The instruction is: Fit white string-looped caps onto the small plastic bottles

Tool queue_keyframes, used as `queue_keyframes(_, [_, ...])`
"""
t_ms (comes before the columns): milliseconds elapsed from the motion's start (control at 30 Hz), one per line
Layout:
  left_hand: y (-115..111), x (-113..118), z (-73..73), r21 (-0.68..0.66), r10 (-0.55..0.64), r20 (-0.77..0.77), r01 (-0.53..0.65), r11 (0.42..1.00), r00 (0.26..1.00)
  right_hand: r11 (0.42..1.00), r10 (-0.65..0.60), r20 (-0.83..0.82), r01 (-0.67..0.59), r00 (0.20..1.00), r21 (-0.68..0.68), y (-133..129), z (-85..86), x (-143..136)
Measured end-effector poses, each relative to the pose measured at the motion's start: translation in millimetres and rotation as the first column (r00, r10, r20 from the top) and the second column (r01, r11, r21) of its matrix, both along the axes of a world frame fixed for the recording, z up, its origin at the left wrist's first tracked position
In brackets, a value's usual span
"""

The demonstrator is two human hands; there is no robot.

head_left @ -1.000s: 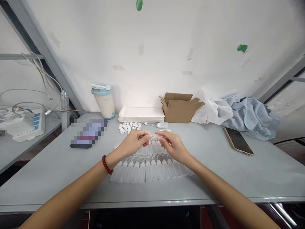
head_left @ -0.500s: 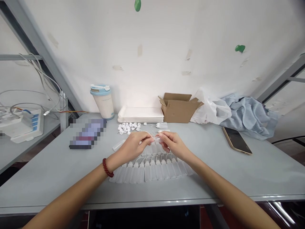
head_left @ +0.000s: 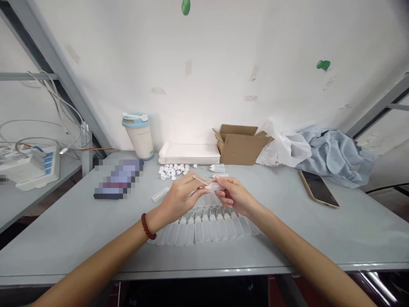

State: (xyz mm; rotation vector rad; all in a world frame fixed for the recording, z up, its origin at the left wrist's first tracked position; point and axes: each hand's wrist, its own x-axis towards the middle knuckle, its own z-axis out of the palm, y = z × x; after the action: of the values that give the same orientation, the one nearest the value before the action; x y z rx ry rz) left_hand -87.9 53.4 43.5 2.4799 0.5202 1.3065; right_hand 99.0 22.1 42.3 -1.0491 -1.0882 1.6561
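The bottle (head_left: 217,186) lay crosswise between the hands: right hand (head_left: 238,195) gripping its body, left hand (head_left: 179,197) pinching its tip end.

Held bottle (head_left: 216,186) now shows more of its body between the hands, and sits slightly lower and further right than a second ago. Thin white tube (head_left: 200,180) now sticks out clearly, slanting up-left over left hand (head_left: 180,196); barely visible before. Left thumb now lower, at the cap end. Right hand (head_left: 235,196) slightly lower. Red bracelet (head_left: 148,226) shifted right with the wrist, hiding more left-end row caps. Loose bottle (head_left: 160,194), mostly covered at first, now uncovered.
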Motion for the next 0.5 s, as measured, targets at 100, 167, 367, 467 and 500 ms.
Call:
queue_keyframes(100, [0,1,1.4,-0.032,-0.014,0.008,0.015,0.999,1.0,1.0,-0.005,0.012,0.006,1.0,-0.029,0,0.7,1])
queue_keyframes(167, [-1,1,4.1,-0.124,-0.008,0.0,0.008,0.992,1.0,0.999,0.001,0.027,0.0,1.0,-0.033,-1,1.3,1])
queue_keyframes(367, [-6,3,11.7,-0.552,0.021,-0.017,-0.027,0.833,1.0,0.994,-0.024,0.14,0.009,0.99,0.106,-4,3.2,-2])
queue_keyframes(467, [-6,3,13.3,-0.677,0.027,-0.041,-0.048,0.734,0.999,0.963,-0.08,0.309,-0.007,0.948,0.269,-7,3.7,-4])
queue_keyframes(500, [-5,3,13.5,-0.705,0.023,-0.045,-0.049,0.708,0.999,0.948,-0.108,0.364,-0.015,0.925,0.319,-8,3.5,-5])
